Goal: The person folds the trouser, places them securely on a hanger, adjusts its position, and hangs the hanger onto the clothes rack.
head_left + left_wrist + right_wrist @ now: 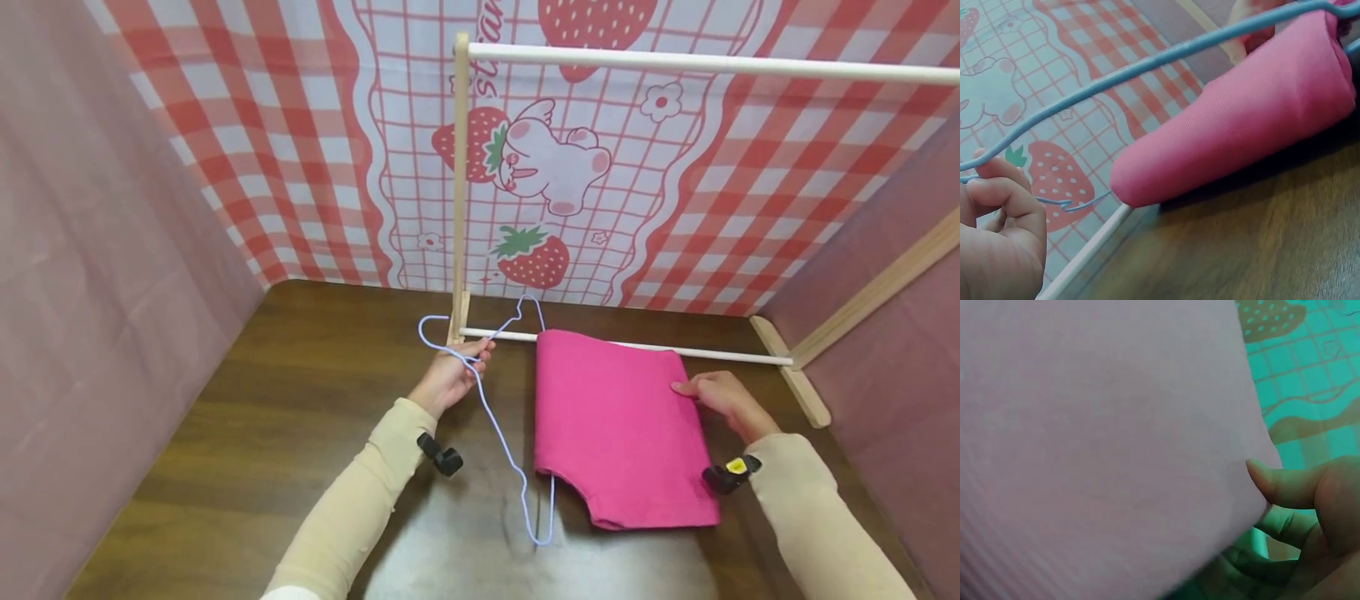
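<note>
In the head view, my left hand (448, 379) grips a light-blue wire hanger (497, 427) near its hook, which points left. A folded pink garment (617, 425) is draped over the hanger's long bar, and one wire end sticks out below it. My right hand (726, 402) pinches the garment's right edge, thumb on top. The left wrist view shows the hanger wire (1147, 64) crossing in front of the rolled fold of the garment (1229, 125), beside the curled fingers of the left hand (1004, 237). In the right wrist view the cloth (1116, 437) fills most of the picture, pale in colour.
Behind stands a rack with a wooden post (460, 183), a white top rod (675, 62) and a low white rod (727, 357) passing behind the garment. Its right foot (806, 396) rests on the brown wooden table (247, 433). A red-and-white strawberry cloth (300, 167) hangs at the back.
</note>
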{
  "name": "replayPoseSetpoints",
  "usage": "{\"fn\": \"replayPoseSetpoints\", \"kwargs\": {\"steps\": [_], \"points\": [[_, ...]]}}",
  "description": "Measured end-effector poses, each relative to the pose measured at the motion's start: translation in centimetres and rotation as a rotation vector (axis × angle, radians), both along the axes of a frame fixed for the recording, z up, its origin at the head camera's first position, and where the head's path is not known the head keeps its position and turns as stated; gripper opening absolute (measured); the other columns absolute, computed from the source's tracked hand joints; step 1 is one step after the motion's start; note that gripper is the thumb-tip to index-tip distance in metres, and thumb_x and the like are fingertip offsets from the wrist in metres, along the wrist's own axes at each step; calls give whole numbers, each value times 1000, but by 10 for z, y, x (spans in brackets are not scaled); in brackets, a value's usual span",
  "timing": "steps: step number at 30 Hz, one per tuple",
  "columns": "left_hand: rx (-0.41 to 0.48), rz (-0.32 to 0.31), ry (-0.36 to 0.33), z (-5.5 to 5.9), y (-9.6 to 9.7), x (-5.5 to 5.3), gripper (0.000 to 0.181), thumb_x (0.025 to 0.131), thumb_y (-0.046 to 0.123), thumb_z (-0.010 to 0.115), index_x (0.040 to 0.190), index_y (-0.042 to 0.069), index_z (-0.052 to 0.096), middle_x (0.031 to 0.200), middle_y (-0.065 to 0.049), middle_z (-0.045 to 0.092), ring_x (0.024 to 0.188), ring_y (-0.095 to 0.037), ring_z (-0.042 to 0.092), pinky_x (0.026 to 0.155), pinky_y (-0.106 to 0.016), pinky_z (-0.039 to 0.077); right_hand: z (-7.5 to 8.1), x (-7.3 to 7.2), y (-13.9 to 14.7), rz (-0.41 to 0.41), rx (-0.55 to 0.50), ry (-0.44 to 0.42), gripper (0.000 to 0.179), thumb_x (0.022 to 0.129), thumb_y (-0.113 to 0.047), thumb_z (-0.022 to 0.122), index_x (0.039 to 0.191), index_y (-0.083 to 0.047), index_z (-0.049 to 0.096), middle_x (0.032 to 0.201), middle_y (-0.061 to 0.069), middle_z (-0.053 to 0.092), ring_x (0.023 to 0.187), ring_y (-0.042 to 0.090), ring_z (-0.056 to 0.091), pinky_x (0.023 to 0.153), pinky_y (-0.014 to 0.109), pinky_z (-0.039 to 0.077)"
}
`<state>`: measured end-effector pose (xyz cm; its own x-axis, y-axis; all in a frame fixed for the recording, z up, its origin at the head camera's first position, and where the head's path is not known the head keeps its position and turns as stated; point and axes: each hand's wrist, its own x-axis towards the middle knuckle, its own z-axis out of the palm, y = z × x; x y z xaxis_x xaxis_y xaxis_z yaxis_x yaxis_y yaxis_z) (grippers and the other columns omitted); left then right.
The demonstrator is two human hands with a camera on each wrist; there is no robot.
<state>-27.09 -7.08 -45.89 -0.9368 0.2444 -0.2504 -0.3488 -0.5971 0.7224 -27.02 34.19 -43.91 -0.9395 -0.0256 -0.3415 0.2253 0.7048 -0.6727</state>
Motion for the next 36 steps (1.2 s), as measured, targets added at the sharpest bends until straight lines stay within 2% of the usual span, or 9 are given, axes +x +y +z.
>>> {"fn": "replayPoseSetpoints", "kwargs": {"steps": [5, 8, 11, 13, 16, 20, 26, 32, 36], "points": [[-12, -27, -4, 2, 0, 0, 25, 101, 5, 47, 85, 5, 65, 67, 3, 56, 46, 1, 42, 38, -7, 30, -9, 2, -3, -14, 38, 42, 37, 94, -27, 58, 61, -13, 50, 60, -5, 43, 64, 11, 42, 59, 26, 39], [-6, -36, 6, 2, 0, 0, 26, 102, 6, 46, 84, 6, 65, 67, 3, 56, 46, 1, 42, 38, -7, 31, -7, 3, -6, -21, 82, 64, 38, 95, -30, 57, 77, 3, 58, 74, 11, 55, 75, 19, 49, 62, 25, 39], [12, -28, 5, 1, -1, 0, 25, 102, 6, 46, 85, 4, 64, 67, 3, 56, 46, 1, 42, 38, -7, 31, -5, 5, -8, 1, 72, 13, 51, 97, -35, 54, 103, 16, 58, 91, 17, 60, 85, 21, 54, 68, 26, 45], [21, -14, -2, 2, -2, 1, 24, 102, 6, 45, 86, 4, 64, 68, 3, 56, 46, 2, 42, 37, -7, 31, -4, 7, -9, 14, 9, -59, 51, 97, -37, 54, 101, 13, 59, 85, 11, 61, 80, 17, 57, 68, 27, 49], [22, -4, -8, 3, -3, 2, 24, 102, 5, 45, 86, 3, 63, 69, 3, 56, 46, 2, 42, 37, -7, 31, -4, 10, -9, 41, -98, -170, 37, 96, -36, 56, 86, -1, 60, 72, -2, 56, 70, 10, 56, 64, 29, 53], [11, -25, 1, 5, -4, 1, 24, 102, 6, 45, 86, 4, 63, 69, 3, 56, 45, 1, 42, 37, -8, 31, -6, 15, -4, 92, -196, -259, 25, 97, -29, 57, 83, -8, 61, 70, -6, 58, 69, 8, 58, 66, 29, 55], [-60, -61, 19, 9, -9, 0, 26, 101, 7, 48, 82, 7, 66, 62, 4, 56, 41, 2, 44, 35, -7, 30, -5, 19, 0, 171, -164, -252, 41, 98, -27, 56, 114, 11, 58, 78, -3, 65, 75, 10, 62, 70, 32, 55], [-107, -76, 6, 6, -15, 5, 28, 101, 8, 48, 80, 8, 66, 60, 5, 56, 40, 3, 43, 34, -7, 29, -6, 26, -1, 211, -179, -248, 54, 98, -27, 57, 126, 18, 45, 81, -1, 64, 76, 12, 60, 68, 31, 54], [-134, -107, 13, 2, -16, 12, 26, 102, 8, 47, 83, 8, 66, 61, 6, 57, 42, 4, 44, 35, -7, 29, -5, 33, 2, 257, -192, -256, 51, 99, -20, 55, 128, 19, 40, 73, -3, 58, 62, 10, 53, 58, 26, 48]]}}
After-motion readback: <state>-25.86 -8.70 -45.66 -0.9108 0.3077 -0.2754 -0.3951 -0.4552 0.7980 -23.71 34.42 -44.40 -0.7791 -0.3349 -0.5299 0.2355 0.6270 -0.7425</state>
